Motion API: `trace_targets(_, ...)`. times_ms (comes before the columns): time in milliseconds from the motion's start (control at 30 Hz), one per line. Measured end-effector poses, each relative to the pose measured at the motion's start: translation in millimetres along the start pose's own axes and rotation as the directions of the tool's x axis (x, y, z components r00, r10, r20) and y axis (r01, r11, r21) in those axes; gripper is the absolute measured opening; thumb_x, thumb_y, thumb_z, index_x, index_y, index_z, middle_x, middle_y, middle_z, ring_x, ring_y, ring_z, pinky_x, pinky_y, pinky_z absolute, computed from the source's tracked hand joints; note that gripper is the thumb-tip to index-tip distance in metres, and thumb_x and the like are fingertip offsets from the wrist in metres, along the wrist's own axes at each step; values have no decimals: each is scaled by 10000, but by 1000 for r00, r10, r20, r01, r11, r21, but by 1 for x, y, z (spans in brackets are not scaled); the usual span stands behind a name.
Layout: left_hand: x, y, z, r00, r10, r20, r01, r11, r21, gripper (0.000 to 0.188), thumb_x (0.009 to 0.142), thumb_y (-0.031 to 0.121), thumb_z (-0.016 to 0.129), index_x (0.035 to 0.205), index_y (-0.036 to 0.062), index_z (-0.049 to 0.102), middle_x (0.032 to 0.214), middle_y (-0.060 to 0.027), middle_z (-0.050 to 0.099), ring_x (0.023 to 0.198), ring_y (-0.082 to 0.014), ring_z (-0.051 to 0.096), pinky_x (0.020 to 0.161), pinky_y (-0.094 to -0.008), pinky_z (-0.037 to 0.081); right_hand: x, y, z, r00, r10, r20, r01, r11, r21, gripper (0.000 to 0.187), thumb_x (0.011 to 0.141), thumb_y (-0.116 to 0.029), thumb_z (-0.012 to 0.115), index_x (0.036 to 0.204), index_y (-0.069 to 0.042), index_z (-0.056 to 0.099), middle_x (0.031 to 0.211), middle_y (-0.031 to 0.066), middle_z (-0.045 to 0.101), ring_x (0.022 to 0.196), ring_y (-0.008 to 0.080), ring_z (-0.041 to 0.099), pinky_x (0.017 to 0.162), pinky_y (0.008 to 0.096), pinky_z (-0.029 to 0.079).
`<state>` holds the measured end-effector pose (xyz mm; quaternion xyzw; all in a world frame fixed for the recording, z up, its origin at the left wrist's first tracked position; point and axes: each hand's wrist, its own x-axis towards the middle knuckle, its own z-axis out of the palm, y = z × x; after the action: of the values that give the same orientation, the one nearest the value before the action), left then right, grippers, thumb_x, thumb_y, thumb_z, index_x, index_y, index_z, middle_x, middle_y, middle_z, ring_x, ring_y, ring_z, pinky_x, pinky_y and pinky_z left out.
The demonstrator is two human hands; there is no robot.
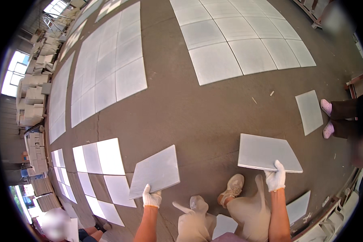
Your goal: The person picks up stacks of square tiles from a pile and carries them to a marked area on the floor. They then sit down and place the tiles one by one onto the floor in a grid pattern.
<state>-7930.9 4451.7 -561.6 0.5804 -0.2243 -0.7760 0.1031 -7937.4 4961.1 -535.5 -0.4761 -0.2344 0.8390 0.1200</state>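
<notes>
My left hand (pixel 152 197), in a white knit glove, grips the near edge of a flat pale grey-white tile (pixel 156 170), with the thumb lying on its top face. A second tile (pixel 266 152) of the same kind is in my right hand (pixel 275 178), also gloved, its thumb over the near edge and the other fingers hidden beneath. Both tiles are held out in front of my legs, apart from each other, over the brown floor (pixel 181 117). Another pale tile (pixel 224 226) shows partly between my legs.
Tiles lie in blocks at the far right (pixel 234 30), far left (pixel 109 64) and near left (pixel 109 157). A person in pink clogs (pixel 327 107) stands at right by a single tile (pixel 309 113). Another person (pixel 93 233) is low at left. Stacked pale pieces (pixel 36 153) line the left wall.
</notes>
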Motion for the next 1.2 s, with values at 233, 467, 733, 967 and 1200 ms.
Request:
trace_targets(233,88,-19,-47,996,-45,79,51,995,-80,333,926,101,537,1247,24,491,1256,-154,577,1158,-342,564,988,-532,480,1,-16,42,986,-151,65,151,989,1,394,874,-93,551,1236,30,457,1232,192,538,1123,359,566,916,541,530)
trace_targets(467,148,-91,-131,991,-131,19,129,987,93,328,912,146,548,1201,-9,544,1150,-156,639,1063,-324,613,922,-453,511,-6,-45,58,963,-209,168,214,977,-11,470,836,-84,580,1267,36,434,1238,199,532,1130,363,568,913,544,526)
trace_targets(733,178,-128,-139,968,-249,17,47,249,967,312,891,151,560,1149,-23,578,1043,-160,679,970,-313,652,852,-408,527,-38,-48,60,917,-191,351,244,963,-114,469,831,-71,571,1261,52,431,1229,205,544,1115,365,580,914,559,514)
trace_targets(967,15,-118,106,560,213,801,-819,283,498,306,889,204,601,1084,-32,600,892,-75,654,811,-161,609,747,-291,497,-49,-15,68,945,-83,317,137,979,-149,446,843,-39,557,1262,40,428,1208,222,556,1086,381,595,905,598,514)
trace_targets(1200,-98,-186,166,343,-18,939,-869,374,324,435,901,286,606,1242,19,568,1189,-162,632,1125,-237,588,982,-334,424,-26,20,81,936,106,337,-39,979,-202,330,899,-48,516,1203,54,436,1223,236,517,1116,390,556,935,585,502)
